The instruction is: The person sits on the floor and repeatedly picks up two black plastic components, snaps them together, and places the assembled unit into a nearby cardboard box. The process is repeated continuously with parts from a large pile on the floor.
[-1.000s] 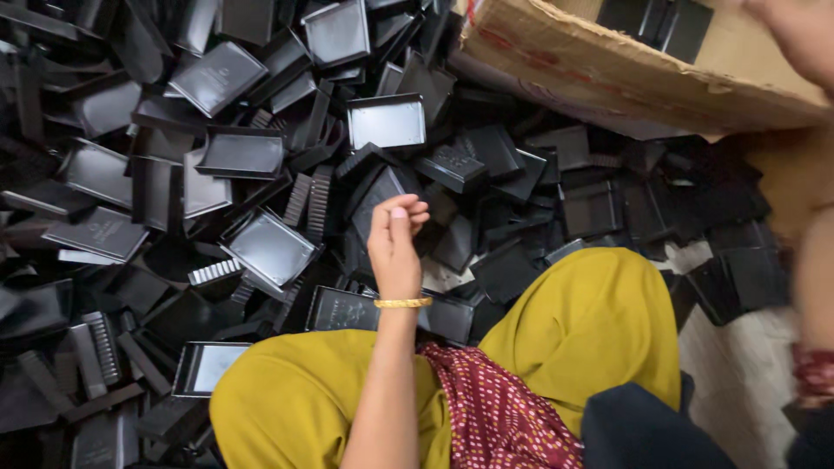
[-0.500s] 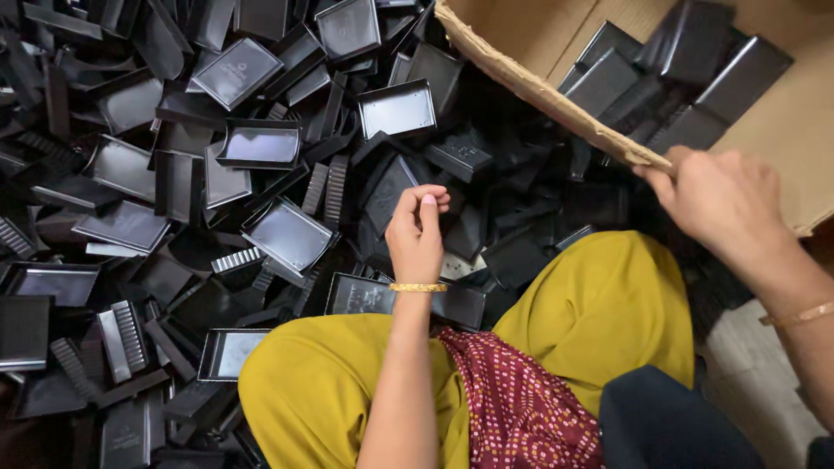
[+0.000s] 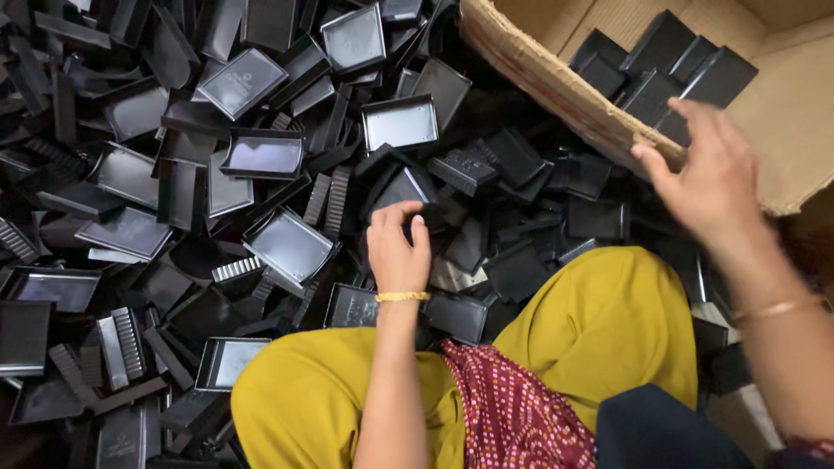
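Note:
My left hand (image 3: 397, 252) reaches down into a heap of black plastic parts (image 3: 261, 156) in front of my knees. Its fingers and thumb are curled around a small black plastic piece (image 3: 427, 214) on top of the heap. My right hand (image 3: 708, 178) hovers at the torn rim of a cardboard box (image 3: 556, 82) on the right, fingers apart and nothing in it. Several black plastic parts (image 3: 669, 56) lie inside the box. Both wrists wear a thin gold bangle.
Shallow black trays (image 3: 289, 246) and ribbed black strips (image 3: 122, 343) cover the floor from left to centre. My yellow-clad knees (image 3: 608, 321) and a red patterned cloth (image 3: 512, 408) fill the bottom of the view.
My right hand came into view, went to the box rim, and now lifts off it with fingers spread. My left hand stayed on the heap, its fingers closing around a small piece.

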